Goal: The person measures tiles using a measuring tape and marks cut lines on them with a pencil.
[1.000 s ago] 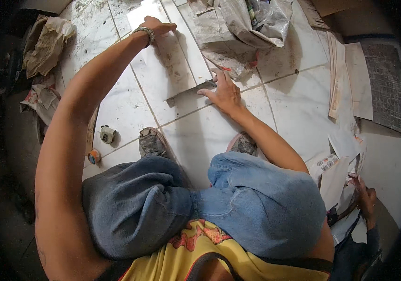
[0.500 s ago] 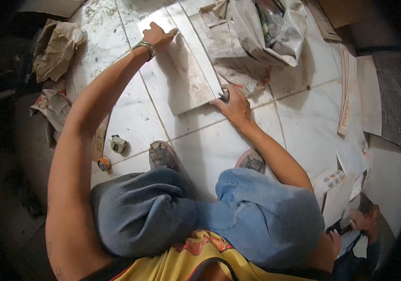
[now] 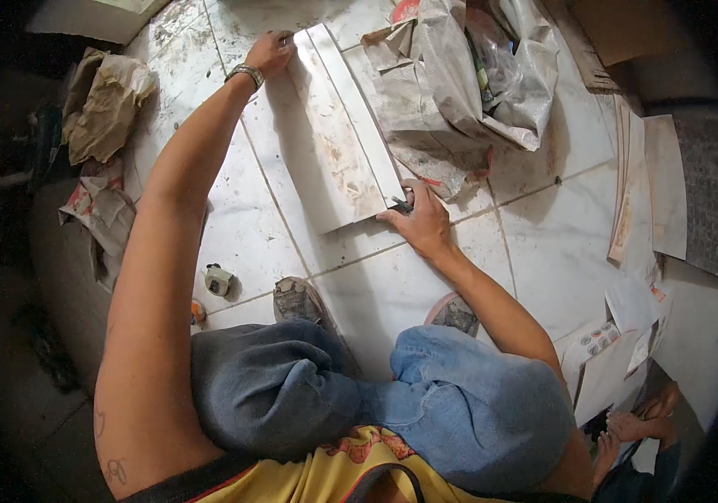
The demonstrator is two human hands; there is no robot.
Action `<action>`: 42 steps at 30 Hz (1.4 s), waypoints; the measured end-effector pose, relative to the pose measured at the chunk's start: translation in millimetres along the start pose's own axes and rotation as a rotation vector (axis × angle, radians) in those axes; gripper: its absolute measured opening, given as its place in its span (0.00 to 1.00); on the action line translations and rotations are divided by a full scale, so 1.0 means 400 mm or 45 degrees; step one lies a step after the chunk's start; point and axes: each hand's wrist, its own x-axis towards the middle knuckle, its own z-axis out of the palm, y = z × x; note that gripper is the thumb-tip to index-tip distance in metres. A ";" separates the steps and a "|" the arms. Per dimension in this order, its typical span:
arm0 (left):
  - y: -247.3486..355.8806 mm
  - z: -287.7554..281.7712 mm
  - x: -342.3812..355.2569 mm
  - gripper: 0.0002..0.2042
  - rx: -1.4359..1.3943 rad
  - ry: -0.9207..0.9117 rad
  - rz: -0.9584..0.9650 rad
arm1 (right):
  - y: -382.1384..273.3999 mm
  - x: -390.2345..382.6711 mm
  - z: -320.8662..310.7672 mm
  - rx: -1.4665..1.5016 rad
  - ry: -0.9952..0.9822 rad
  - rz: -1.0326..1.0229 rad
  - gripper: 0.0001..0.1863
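A long pale board (image 3: 338, 155), its face smudged with brown dust, stands tilted on the floor ahead of me. Along its right side runs a narrow white strip (image 3: 357, 109). My left hand (image 3: 270, 54), with a bracelet at the wrist, is closed on the far end of the board, its fingertips partly hidden. At the near right corner my right hand (image 3: 422, 220) grips a small dark tool (image 3: 401, 204) against the strip's end. Its exact kind is mostly hidden by the fingers.
To the right of the board slumps a dusty white sack (image 3: 434, 92) with plastic inside. Crumpled brown paper (image 3: 107, 105) lies left, a tape measure (image 3: 219, 280) near my shoe (image 3: 298, 300). Cardboard sheets (image 3: 623, 180) line the right. Another person's hands (image 3: 627, 426) show lower right.
My left hand has gone from a raised, spread pose over the board's far part to a closed hold at its far end. The right hand stays at the near corner.
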 end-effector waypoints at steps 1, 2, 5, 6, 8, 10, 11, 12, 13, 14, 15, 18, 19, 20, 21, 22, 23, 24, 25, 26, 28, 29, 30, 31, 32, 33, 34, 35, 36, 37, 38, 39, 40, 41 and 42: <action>-0.002 0.002 0.001 0.20 0.038 -0.009 -0.069 | 0.000 0.001 0.000 0.020 0.018 -0.028 0.35; -0.005 0.002 0.002 0.20 0.034 -0.006 -0.068 | 0.000 0.001 -0.001 0.012 -0.013 0.010 0.35; -0.020 -0.001 0.007 0.19 0.076 -0.067 -0.036 | 0.002 0.003 0.000 -0.011 -0.013 0.002 0.36; -0.025 -0.001 0.009 0.19 0.092 -0.070 0.016 | 0.003 0.004 0.001 -0.012 -0.016 0.006 0.35; -0.035 0.001 0.013 0.19 0.108 -0.074 0.070 | 0.006 0.004 0.002 -0.013 -0.018 0.011 0.35; -0.041 0.004 0.017 0.19 0.031 -0.103 -0.024 | 0.007 0.004 0.004 0.035 0.053 -0.046 0.35; -0.043 0.005 0.019 0.19 0.023 -0.101 -0.007 | 0.007 0.004 0.005 0.027 0.029 -0.016 0.35; -0.043 0.006 0.020 0.19 0.046 -0.091 0.026 | 0.007 0.004 0.005 0.024 0.029 -0.020 0.35; -0.041 0.006 0.021 0.19 0.079 -0.091 0.029 | 0.007 0.004 0.005 0.025 0.053 -0.048 0.34; -0.039 0.004 0.022 0.19 0.067 -0.080 0.059 | 0.007 0.005 0.004 0.018 0.028 -0.025 0.34; -0.036 0.002 0.023 0.18 0.066 -0.107 0.060 | 0.006 0.005 0.004 0.012 0.038 -0.038 0.35; -0.027 -0.004 0.025 0.19 0.142 -0.150 0.030 | 0.006 0.007 0.003 0.007 0.048 -0.045 0.35; -0.025 -0.006 0.028 0.21 0.231 -0.190 -0.024 | 0.006 0.008 0.002 0.006 0.048 -0.036 0.35; -0.025 -0.004 0.029 0.21 0.206 -0.180 -0.005 | 0.007 0.008 0.002 0.002 0.039 -0.021 0.35; -0.028 -0.002 0.036 0.21 0.168 -0.224 -0.052 | 0.009 0.010 0.002 -0.012 0.037 -0.029 0.35; -0.034 0.005 0.037 0.21 0.092 -0.266 -0.087 | 0.011 0.007 0.001 -0.026 0.040 -0.036 0.35; -0.042 0.008 0.044 0.21 0.128 -0.244 -0.050 | 0.013 0.009 0.000 0.030 0.027 -0.051 0.36; -0.052 0.015 0.045 0.21 0.108 -0.239 -0.035 | 0.014 0.008 -0.002 0.019 0.013 -0.047 0.36; -0.065 0.018 0.050 0.21 0.112 -0.210 0.007 | 0.015 0.009 -0.004 0.009 0.021 -0.059 0.37; -0.078 0.023 0.051 0.21 0.117 -0.193 0.033 | 0.014 0.008 -0.007 0.002 0.015 -0.035 0.37; -0.104 0.029 0.054 0.21 0.122 -0.171 0.064 | 0.011 0.009 -0.011 -0.005 -0.065 -0.034 0.36; -0.115 0.033 0.055 0.21 0.124 -0.163 0.073 | 0.009 0.009 -0.013 -0.014 -0.102 0.006 0.36; -0.125 0.034 0.056 0.21 0.123 -0.161 0.082 | 0.006 0.009 -0.013 -0.012 -0.100 0.014 0.36; -0.133 0.036 0.056 0.21 0.125 -0.157 0.090 | 0.004 0.009 -0.014 -0.002 -0.078 -0.004 0.36; -0.139 0.038 0.056 0.21 0.125 -0.152 0.096 | 0.002 0.008 -0.013 -0.010 -0.099 0.024 0.36; -0.144 0.039 0.057 0.21 0.126 -0.149 0.102 | 0.001 0.008 -0.013 -0.003 -0.085 0.015 0.36; -0.147 0.040 0.057 0.21 0.125 -0.146 0.111 | 0.001 0.008 -0.011 0.004 -0.072 0.006 0.35; -0.150 0.041 0.057 0.21 0.124 -0.143 0.115 | 0.002 0.007 -0.010 0.004 -0.072 0.009 0.35; -0.153 0.042 0.058 0.21 0.123 -0.141 0.119 | 0.003 0.007 -0.008 0.012 -0.059 0.003 0.34; -0.155 0.043 0.058 0.20 0.122 -0.140 0.123 | 0.005 0.006 -0.007 0.020 -0.046 -0.002 0.34; -0.158 0.043 0.059 0.20 0.119 -0.136 0.128 | 0.007 0.005 -0.005 0.020 -0.048 0.001 0.34; -0.161 0.044 0.059 0.20 0.117 -0.134 0.133 | 0.010 0.005 -0.003 0.016 -0.036 -0.013 0.32; -0.164 0.044 0.059 0.20 0.114 -0.133 0.138 | 0.012 0.004 -0.001 0.011 -0.024 -0.028 0.31; -0.167 0.045 0.058 0.20 0.106 -0.129 0.143 | 0.013 0.004 0.001 0.011 -0.025 -0.027 0.31; -0.170 0.045 0.059 0.20 0.106 -0.128 0.145 | 0.015 0.004 0.003 0.013 -0.015 -0.030 0.30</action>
